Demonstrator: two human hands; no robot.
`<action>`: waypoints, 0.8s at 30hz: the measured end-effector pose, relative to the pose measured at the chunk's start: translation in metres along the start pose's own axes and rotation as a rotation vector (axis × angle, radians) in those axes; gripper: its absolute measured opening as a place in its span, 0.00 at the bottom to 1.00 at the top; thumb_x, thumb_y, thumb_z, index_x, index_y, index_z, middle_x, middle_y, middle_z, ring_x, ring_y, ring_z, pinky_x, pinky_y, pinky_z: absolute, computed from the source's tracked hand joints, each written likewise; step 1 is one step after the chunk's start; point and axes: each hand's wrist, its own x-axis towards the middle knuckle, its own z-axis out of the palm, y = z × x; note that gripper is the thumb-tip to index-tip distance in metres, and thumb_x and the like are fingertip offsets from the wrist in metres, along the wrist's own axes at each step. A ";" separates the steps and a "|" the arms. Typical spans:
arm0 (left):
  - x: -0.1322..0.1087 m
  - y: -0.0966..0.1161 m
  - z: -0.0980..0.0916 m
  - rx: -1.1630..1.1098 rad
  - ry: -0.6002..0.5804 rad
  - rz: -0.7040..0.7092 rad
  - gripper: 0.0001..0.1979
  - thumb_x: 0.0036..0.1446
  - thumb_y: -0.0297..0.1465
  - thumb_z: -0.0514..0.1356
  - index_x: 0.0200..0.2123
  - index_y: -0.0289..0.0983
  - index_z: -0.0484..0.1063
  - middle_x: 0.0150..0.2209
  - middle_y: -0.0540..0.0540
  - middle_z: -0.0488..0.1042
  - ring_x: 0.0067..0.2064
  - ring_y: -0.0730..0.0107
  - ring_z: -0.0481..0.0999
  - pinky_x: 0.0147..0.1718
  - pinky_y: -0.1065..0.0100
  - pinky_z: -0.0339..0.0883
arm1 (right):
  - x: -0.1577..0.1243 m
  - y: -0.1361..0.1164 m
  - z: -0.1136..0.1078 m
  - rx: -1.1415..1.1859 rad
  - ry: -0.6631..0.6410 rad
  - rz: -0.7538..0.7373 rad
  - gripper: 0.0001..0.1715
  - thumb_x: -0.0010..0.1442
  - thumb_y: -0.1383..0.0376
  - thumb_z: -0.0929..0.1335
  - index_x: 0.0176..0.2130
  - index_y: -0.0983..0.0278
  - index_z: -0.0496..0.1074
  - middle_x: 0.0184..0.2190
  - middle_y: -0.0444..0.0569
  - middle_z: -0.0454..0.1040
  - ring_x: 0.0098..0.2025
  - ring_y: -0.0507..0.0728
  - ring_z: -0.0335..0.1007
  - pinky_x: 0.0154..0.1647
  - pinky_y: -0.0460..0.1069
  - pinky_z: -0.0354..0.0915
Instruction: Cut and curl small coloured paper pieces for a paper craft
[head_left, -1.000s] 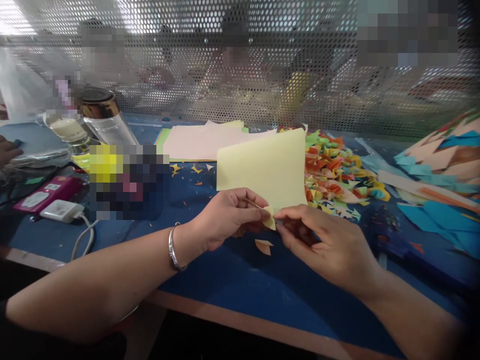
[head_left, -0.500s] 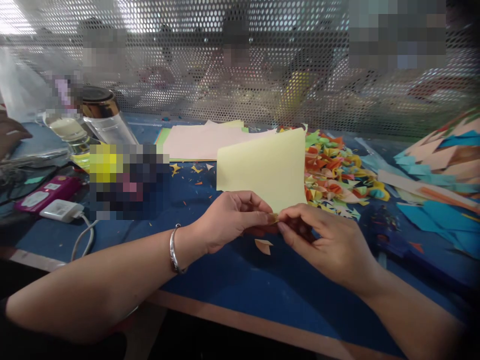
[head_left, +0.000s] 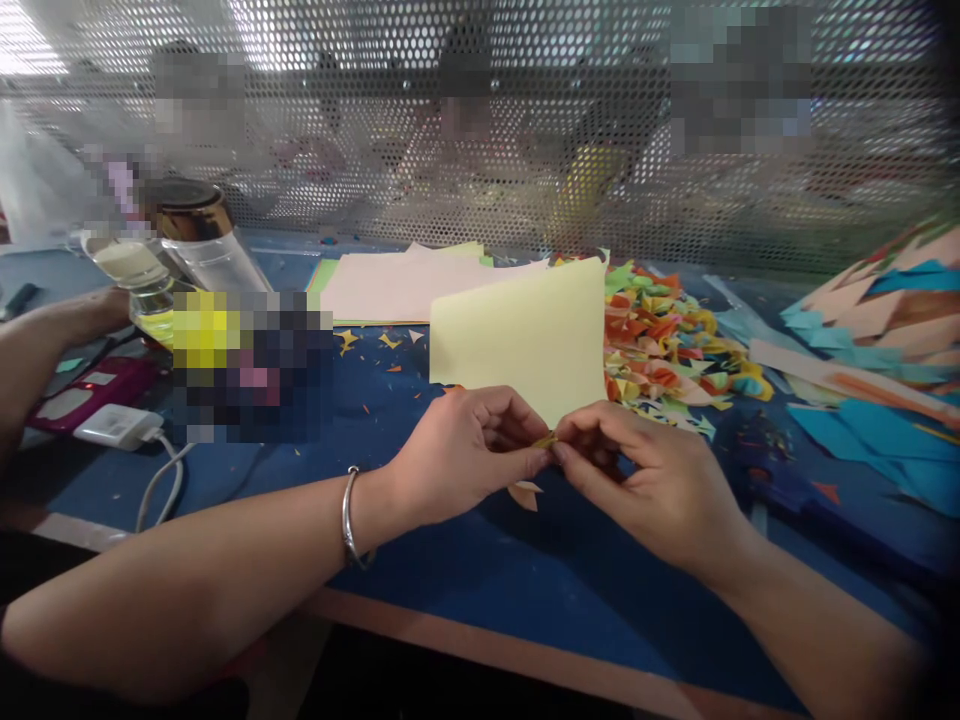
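My left hand (head_left: 469, 450), with a silver bangle at the wrist, pinches a small yellowish folded piece of paper (head_left: 550, 440) between thumb and fingers. From the other side, the fingertips of my right hand (head_left: 645, 470) close on the same piece. Much of it is hidden by the fingers. Just beyond both hands a pale yellow paper sheet (head_left: 517, 335) stands tilted up with a curled edge; whether the fingers touch it I cannot tell. Under my left fingertips a small peach paper scrap (head_left: 526, 496) shows on the blue tabletop (head_left: 465, 560).
Behind the sheet lie stacked papers (head_left: 397, 285) and a heap of colourful folded paper pieces (head_left: 660, 340). At right are a dark blue glue gun (head_left: 817, 510), blue papers (head_left: 862, 440) and a layered paper model (head_left: 892, 300). A co-worker's arm (head_left: 52, 335), bottles (head_left: 210, 250) and a white cable (head_left: 176, 475) are left.
A co-worker's arm has come in at the far left. My left thumb has shifted lower, and more of the folded paper shows between my fingertips. The view has moved slightly.
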 end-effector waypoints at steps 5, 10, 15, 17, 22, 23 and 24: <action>-0.001 0.003 0.001 0.123 0.020 0.037 0.07 0.53 0.30 0.69 0.33 0.36 0.74 0.30 0.49 0.79 0.32 0.75 0.80 0.33 0.73 0.73 | -0.001 0.001 0.001 0.018 -0.017 0.032 0.04 0.65 0.66 0.69 0.36 0.60 0.72 0.22 0.39 0.71 0.20 0.48 0.65 0.21 0.42 0.64; -0.003 0.004 0.000 0.122 0.012 0.014 0.07 0.55 0.32 0.69 0.33 0.36 0.74 0.32 0.47 0.81 0.34 0.71 0.82 0.37 0.69 0.75 | 0.001 -0.002 0.001 0.038 -0.016 0.051 0.03 0.65 0.65 0.69 0.36 0.60 0.72 0.22 0.40 0.72 0.20 0.49 0.66 0.21 0.43 0.64; -0.001 0.002 -0.002 0.065 -0.012 -0.018 0.06 0.57 0.32 0.67 0.33 0.36 0.74 0.31 0.47 0.81 0.33 0.72 0.82 0.38 0.68 0.76 | 0.000 -0.002 0.001 0.050 -0.005 0.046 0.03 0.65 0.66 0.69 0.36 0.60 0.73 0.22 0.41 0.74 0.21 0.50 0.68 0.22 0.43 0.66; 0.001 0.000 -0.003 0.016 -0.034 -0.027 0.08 0.56 0.33 0.69 0.33 0.36 0.75 0.30 0.47 0.81 0.32 0.72 0.82 0.39 0.68 0.77 | 0.000 -0.001 0.000 0.053 -0.002 0.041 0.03 0.65 0.65 0.69 0.37 0.59 0.74 0.23 0.41 0.75 0.22 0.50 0.70 0.23 0.43 0.66; 0.002 -0.002 -0.005 -0.090 -0.095 -0.067 0.15 0.55 0.38 0.72 0.35 0.36 0.73 0.29 0.49 0.80 0.30 0.72 0.82 0.38 0.66 0.77 | 0.000 -0.001 -0.001 0.061 -0.020 0.054 0.03 0.66 0.64 0.69 0.37 0.59 0.74 0.24 0.41 0.76 0.23 0.50 0.72 0.23 0.43 0.67; 0.002 -0.002 -0.005 -0.107 -0.093 -0.067 0.15 0.55 0.38 0.72 0.36 0.36 0.72 0.29 0.49 0.80 0.30 0.72 0.82 0.38 0.66 0.77 | 0.001 -0.001 -0.002 0.065 -0.023 0.054 0.04 0.66 0.64 0.69 0.37 0.59 0.74 0.24 0.41 0.76 0.23 0.50 0.72 0.23 0.43 0.67; 0.002 -0.001 -0.005 -0.118 -0.087 -0.060 0.15 0.56 0.38 0.72 0.36 0.36 0.71 0.30 0.49 0.80 0.31 0.72 0.82 0.38 0.67 0.77 | 0.001 -0.001 -0.002 0.068 -0.027 0.055 0.04 0.66 0.64 0.69 0.37 0.59 0.74 0.24 0.41 0.75 0.23 0.50 0.71 0.23 0.43 0.67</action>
